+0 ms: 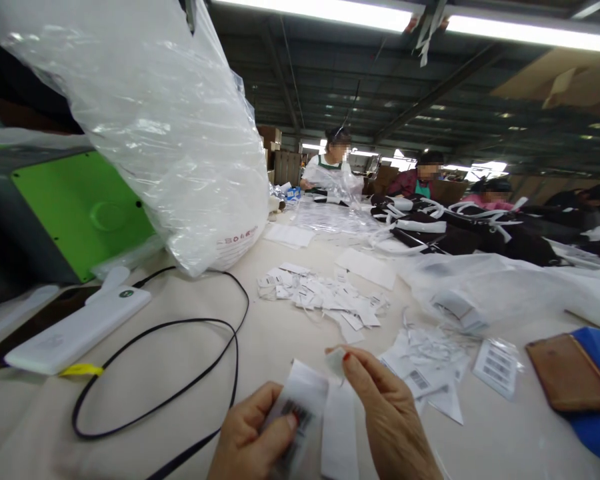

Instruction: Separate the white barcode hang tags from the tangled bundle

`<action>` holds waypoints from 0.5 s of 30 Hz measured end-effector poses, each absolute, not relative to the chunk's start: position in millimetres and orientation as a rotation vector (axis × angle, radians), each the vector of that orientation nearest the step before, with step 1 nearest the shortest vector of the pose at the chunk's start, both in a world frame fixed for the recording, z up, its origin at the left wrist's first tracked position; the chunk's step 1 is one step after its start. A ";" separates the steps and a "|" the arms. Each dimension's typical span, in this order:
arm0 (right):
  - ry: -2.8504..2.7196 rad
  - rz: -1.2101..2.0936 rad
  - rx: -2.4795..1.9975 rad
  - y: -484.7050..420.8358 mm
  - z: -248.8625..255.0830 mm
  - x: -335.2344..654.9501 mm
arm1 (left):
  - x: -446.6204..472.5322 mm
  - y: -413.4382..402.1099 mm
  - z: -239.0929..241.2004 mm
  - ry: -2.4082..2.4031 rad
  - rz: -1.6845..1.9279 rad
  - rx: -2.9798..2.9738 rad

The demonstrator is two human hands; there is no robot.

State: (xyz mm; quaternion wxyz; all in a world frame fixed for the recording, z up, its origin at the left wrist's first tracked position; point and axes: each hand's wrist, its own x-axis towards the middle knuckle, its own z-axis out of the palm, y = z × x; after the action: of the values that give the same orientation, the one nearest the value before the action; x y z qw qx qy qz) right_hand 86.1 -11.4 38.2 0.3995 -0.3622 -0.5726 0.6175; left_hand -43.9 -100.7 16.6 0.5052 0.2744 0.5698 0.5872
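My left hand (253, 437) is closed on a small clear bag holding a barcode label (300, 407) at the bottom centre of the head view. My right hand (385, 417) pinches a small white tag (336, 360) just above that bag, beside a white paper strip (340, 433). Both hands hover over the pale table (180, 427). A scattered pile of white paper tags (325, 297) lies just beyond them. More barcode labels (497, 367) and loose slips (425, 363) lie to the right.
A large clear plastic bag (170, 133) stands at the left by a green machine (75, 213). A white power bank (75, 330) and black cable (180, 360) lie front left. A brown wallet (570, 373) rests at the right. Other people work among dark garments (460, 230) at the far end.
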 end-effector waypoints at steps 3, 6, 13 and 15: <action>-1.698 1.072 -0.739 -0.1 35.7 91.9 | -61.1 -81.7 21.6 1.665 1.388 0.904; -1.909 0.653 -0.477 7.0 35.1 98.1 | -76.2 -65.9 16.5 2.077 1.253 1.270; -2.026 0.412 -0.186 9.3 32.3 104.9 | -74.7 -75.4 13.1 2.251 1.529 1.806; -1.998 0.451 -0.219 6.0 23.4 106.0 | -63.6 -83.6 26.4 1.943 1.503 1.599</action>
State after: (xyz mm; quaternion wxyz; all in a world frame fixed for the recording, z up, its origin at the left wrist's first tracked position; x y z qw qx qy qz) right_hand 106.0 6.0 23.4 0.5147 -0.0911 -0.8316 0.1877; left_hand -63.6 -83.6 26.4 0.1053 0.5424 0.6593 0.5099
